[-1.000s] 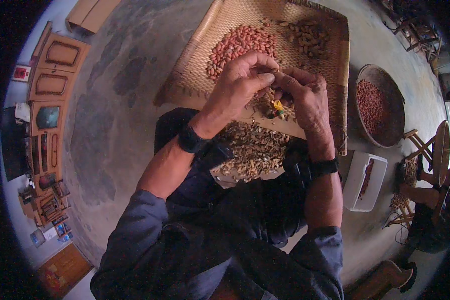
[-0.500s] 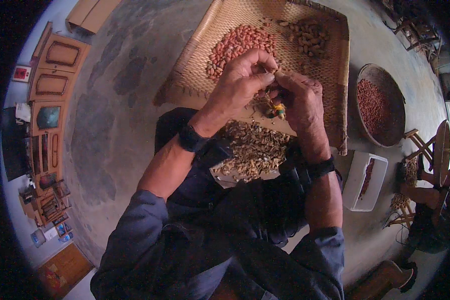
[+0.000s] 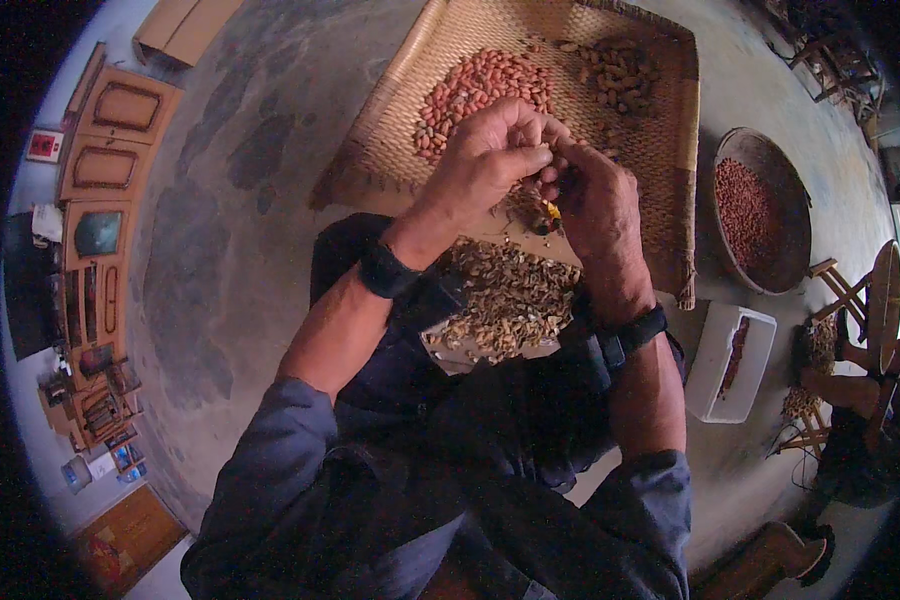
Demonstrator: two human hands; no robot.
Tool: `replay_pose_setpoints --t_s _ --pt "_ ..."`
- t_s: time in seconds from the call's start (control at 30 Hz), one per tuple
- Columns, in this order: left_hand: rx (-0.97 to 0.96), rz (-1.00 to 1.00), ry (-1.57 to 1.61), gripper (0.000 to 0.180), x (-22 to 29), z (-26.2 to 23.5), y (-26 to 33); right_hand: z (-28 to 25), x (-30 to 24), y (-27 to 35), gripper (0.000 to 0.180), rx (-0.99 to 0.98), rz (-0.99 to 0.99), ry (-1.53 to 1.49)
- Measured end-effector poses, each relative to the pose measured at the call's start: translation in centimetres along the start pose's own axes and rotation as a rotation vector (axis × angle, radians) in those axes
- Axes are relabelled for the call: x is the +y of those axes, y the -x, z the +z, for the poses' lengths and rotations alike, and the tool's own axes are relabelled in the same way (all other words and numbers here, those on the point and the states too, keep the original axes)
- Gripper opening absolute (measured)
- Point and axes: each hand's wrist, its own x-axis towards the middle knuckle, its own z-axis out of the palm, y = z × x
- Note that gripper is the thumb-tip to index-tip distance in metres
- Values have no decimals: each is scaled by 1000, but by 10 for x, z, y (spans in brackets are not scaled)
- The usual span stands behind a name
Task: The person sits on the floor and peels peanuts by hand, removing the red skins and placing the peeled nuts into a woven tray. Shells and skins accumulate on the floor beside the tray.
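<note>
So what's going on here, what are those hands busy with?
A seated person is shelling peanuts. The left hand and right hand are pressed together over the lap, working a small piece between the fingertips; what exactly they pinch is hidden. A pile of empty shells lies on the lap. Ahead, a woven tray holds a heap of red shelled peanuts and some unshelled ones. A round basket of more red peanuts sits to the right, beside a white box.

Peanut (image 3: pixel 548 172): small, mostly hidden, pinched between the fingertips of left hand (image 3: pixel 490 160) and right hand (image 3: pixel 595 205), held above woven tray (image 3: pixel 390 150).
</note>
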Motion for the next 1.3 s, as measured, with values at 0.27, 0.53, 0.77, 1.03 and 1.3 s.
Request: replay_pose_setpoints --t_s 0.27,0.53,0.77,1.03,1.3 --pt "326 -33 -10 10 -1 1 0 10 -31 -7 27 98 -60 483" --pt "355 -74 65 5 5 -8 2 -8 -27 -21 18 254 -368 889" --pt "292 -153 78 9 15 -9 8 -15 -41 6 18 -178 62 299" --pt "-68 -363 -168 21 20 8 25 -64 -32 7 21 -54 -195 1396" --pt "-562 -486 -537 21 -12 40 45 -86 4 -5 15 -186 -399 1547"
